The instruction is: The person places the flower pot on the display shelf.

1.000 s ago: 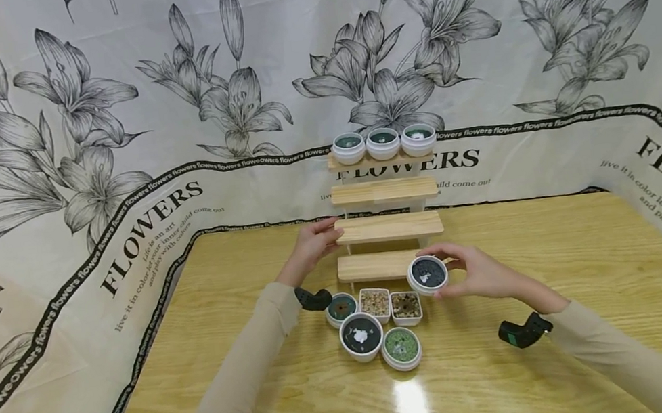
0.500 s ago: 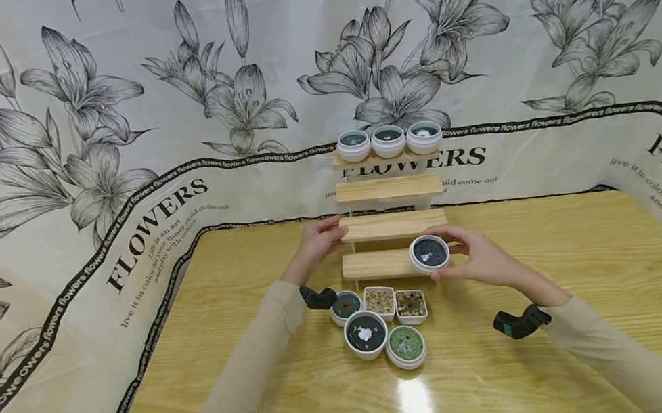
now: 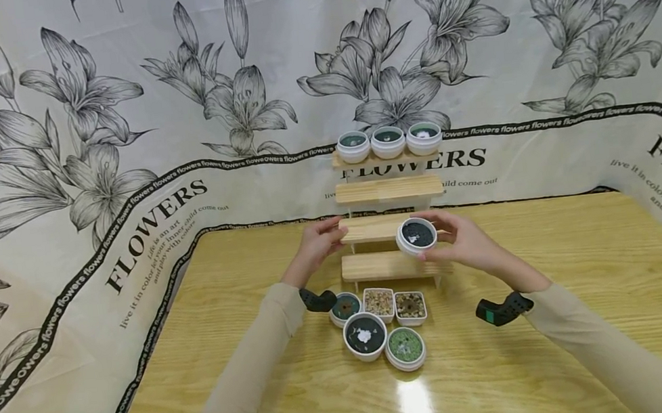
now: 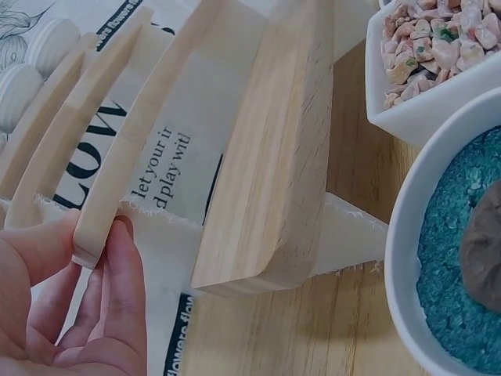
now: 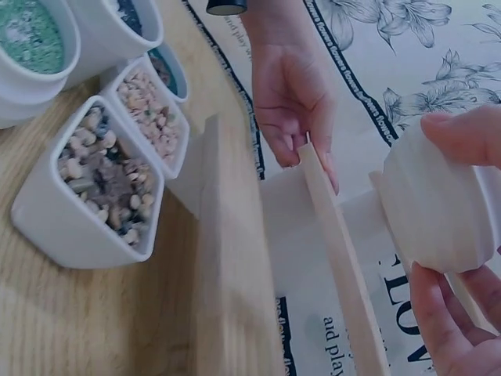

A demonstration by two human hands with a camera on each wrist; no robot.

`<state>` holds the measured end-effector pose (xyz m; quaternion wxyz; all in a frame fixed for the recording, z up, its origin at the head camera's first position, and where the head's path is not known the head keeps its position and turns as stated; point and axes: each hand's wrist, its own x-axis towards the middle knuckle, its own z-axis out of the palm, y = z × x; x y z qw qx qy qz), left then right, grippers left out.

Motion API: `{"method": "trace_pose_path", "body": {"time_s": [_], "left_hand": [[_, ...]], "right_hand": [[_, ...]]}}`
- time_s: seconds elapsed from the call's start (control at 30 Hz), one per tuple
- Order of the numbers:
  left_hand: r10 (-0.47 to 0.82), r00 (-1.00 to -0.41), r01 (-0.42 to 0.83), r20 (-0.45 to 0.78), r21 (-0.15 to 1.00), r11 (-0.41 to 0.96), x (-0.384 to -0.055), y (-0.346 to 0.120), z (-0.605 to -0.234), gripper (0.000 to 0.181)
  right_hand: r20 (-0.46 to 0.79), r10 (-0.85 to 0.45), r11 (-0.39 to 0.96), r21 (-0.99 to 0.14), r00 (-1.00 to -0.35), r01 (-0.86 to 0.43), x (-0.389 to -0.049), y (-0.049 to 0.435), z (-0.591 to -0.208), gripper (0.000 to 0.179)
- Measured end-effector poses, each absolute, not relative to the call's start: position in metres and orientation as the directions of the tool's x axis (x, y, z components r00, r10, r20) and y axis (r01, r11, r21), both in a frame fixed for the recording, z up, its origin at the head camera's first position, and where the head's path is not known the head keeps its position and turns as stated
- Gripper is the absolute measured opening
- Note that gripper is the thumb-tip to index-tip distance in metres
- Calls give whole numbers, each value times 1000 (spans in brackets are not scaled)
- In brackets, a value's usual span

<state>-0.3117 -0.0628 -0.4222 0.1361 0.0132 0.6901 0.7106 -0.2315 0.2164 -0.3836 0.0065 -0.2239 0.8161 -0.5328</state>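
My right hand grips a round white pot with dark filling and a white patch, held in the air in front of the third tier of a stepped wooden stand. Seen from the right wrist, the pot is tilted between thumb and fingers. With thumb and fingers, my left hand pinches the left end of that tier's board. Three round white pots stand in a row on the top tier.
In front of the stand, several pots cluster on the wooden table: a teal-filled round one, two square ones with pebbles, a dark-filled one and a green-filled one. A flower-printed cloth hangs behind.
My right hand has raised the pot from beside the lowest tier to the third tier's height, lately shifting a little left. The left hand has kept its hold on the board.
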Motion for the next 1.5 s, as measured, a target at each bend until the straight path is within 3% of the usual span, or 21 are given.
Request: {"method": "trace_pose_path", "body": {"time_s": [0.4,0.83,1.13,1.5], "left_hand": [[193,-966,-172,-170,985,5,-311,-63,-422,45],[181,-968,-175,-174,984,13,-313,-61,-425,47],[175,-968,-182,-179,983,-1,-313,-62,-424,46],[184,-970,-160,-157,987,-1,-316,-63,-426,44]], "right_hand": [[156,-307,274,-930,-939,-244,-254,204,-368,69],[133,-265,379,-897,-955,-230,-275,187,-354,72],[86,-250,330,-929,-965,-168,-291,171,-344,69],[91,-211,411,-895,-973,-173,-311,164,-342,74]]}}
